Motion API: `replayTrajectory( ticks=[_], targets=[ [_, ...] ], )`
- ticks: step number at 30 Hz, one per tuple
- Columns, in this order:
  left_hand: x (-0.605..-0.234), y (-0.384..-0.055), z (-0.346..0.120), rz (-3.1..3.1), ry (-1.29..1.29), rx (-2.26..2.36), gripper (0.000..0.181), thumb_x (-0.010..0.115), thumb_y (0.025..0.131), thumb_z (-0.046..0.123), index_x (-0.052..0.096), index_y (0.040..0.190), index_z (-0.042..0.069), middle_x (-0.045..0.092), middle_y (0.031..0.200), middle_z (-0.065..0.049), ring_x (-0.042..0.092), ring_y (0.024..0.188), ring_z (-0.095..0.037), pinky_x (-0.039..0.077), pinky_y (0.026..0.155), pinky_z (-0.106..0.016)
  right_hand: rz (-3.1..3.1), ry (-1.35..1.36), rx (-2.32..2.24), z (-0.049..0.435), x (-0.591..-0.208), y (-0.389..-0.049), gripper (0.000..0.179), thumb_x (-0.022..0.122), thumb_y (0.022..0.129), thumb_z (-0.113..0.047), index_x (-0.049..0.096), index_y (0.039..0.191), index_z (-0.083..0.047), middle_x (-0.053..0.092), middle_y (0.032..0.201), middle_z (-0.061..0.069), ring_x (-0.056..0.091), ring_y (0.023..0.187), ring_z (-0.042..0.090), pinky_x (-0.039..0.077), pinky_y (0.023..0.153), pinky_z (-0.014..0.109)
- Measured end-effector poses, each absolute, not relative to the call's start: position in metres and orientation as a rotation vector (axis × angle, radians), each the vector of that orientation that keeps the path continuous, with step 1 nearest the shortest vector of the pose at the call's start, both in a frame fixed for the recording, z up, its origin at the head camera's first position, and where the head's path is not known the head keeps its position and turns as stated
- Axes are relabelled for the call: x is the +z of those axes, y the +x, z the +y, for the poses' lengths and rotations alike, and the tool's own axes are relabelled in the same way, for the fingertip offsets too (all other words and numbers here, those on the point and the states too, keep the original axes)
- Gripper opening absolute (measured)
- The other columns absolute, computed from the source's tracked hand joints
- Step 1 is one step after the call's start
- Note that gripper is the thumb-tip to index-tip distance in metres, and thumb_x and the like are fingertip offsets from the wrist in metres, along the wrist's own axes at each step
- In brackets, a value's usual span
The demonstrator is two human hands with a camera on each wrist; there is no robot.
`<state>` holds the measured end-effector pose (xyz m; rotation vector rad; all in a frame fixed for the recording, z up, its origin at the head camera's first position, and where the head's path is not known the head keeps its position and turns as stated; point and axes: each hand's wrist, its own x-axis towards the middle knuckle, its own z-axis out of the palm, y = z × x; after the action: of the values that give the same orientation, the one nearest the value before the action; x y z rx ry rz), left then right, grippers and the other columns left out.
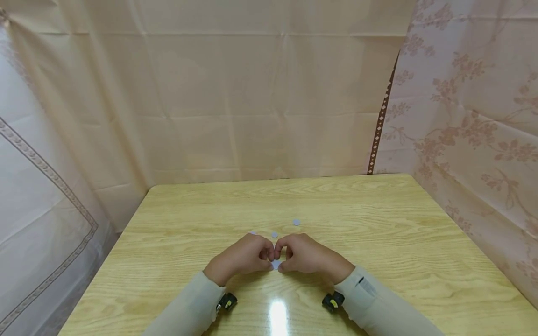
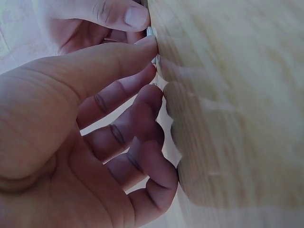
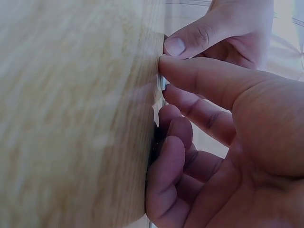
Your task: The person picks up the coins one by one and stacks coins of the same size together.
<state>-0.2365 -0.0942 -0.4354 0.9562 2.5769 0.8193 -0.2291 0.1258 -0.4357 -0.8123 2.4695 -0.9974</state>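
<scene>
A small flat white disc (image 1: pixel 276 264) lies on the wooden table between the two hands. From its left side my left hand (image 1: pixel 249 254) grips the edge with thumb and index fingertip, the other fingers curled. My right hand (image 1: pixel 307 254) mirrors it on the right, its thumb and forefinger at the opposite edge. Both wrist views show the fingertips low against the tabletop, with the thumbs close together. Only a thin pale sliver (image 2: pixel 150 31) shows between the fingers in the left wrist view; most of the disc is hidden there.
Beyond the hands lie more pale discs: one further back to the right (image 1: pixel 296 222), one near the middle (image 1: pixel 274 234), and one partly covered by the left hand (image 1: pixel 252 232). Curtains (image 1: pixel 260 93) hang behind and beside the table (image 1: pixel 189 219).
</scene>
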Motion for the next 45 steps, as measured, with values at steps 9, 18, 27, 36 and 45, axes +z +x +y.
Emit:
replayTrajectory(
  ticks=[9, 18, 27, 36, 45],
  targets=[
    [-0.433, -0.235, -0.098, 2.592, 0.914, 0.795, 0.023, 0.084, 0.086, 0.017, 0.065, 0.075, 0.02, 0.059, 0.065, 0.009, 0.05, 0.057, -0.004, 0.045, 0.057, -0.022, 2.471, -0.786, -0.992, 0.126, -0.437, -0.231, 0.015, 0.081, 0.089, -0.013, 0.072, 0.099, -0.018, 0.06, 0.065, -0.002, 0.049, 0.054, 0.008, 0.041, 0.05, 0.024],
    [-0.407, -0.234, -0.097, 2.672, 0.847, 0.641, 0.013, 0.081, 0.087, 0.018, 0.07, 0.082, 0.021, 0.064, 0.074, 0.009, 0.056, 0.065, -0.007, 0.049, 0.063, -0.027, 2.48, -0.777, -0.989, 0.127, -0.438, -0.231, 0.012, 0.081, 0.089, -0.016, 0.073, 0.097, -0.019, 0.061, 0.067, -0.003, 0.05, 0.056, 0.008, 0.042, 0.052, 0.023],
    [-0.356, -0.25, -0.114, 2.843, 0.718, 0.67, 0.015, 0.079, 0.092, 0.028, 0.074, 0.1, 0.016, 0.07, 0.091, 0.006, 0.062, 0.076, -0.011, 0.054, 0.073, -0.035, 2.468, -0.775, -1.008, 0.127, -0.44, -0.232, 0.012, 0.082, 0.089, -0.018, 0.072, 0.095, -0.021, 0.061, 0.069, -0.003, 0.052, 0.057, 0.009, 0.043, 0.053, 0.025],
    [-0.356, -0.261, -0.141, 3.025, 0.586, 0.775, 0.011, 0.077, 0.092, 0.029, 0.074, 0.096, 0.018, 0.068, 0.087, 0.006, 0.06, 0.073, -0.012, 0.051, 0.067, -0.032, 2.444, -0.758, -1.017, 0.125, -0.442, -0.23, 0.012, 0.083, 0.088, -0.018, 0.073, 0.094, -0.021, 0.061, 0.069, -0.001, 0.051, 0.056, 0.009, 0.043, 0.051, 0.025],
    [-0.373, -0.277, -0.141, 3.08, 0.54, 0.819, 0.01, 0.077, 0.093, 0.028, 0.075, 0.094, 0.018, 0.068, 0.091, 0.003, 0.059, 0.066, -0.013, 0.05, 0.062, -0.031, 2.446, -0.747, -1.037, 0.125, -0.44, -0.233, 0.013, 0.083, 0.088, -0.019, 0.073, 0.095, -0.021, 0.061, 0.069, 0.0, 0.052, 0.057, 0.011, 0.044, 0.052, 0.026]
  ],
)
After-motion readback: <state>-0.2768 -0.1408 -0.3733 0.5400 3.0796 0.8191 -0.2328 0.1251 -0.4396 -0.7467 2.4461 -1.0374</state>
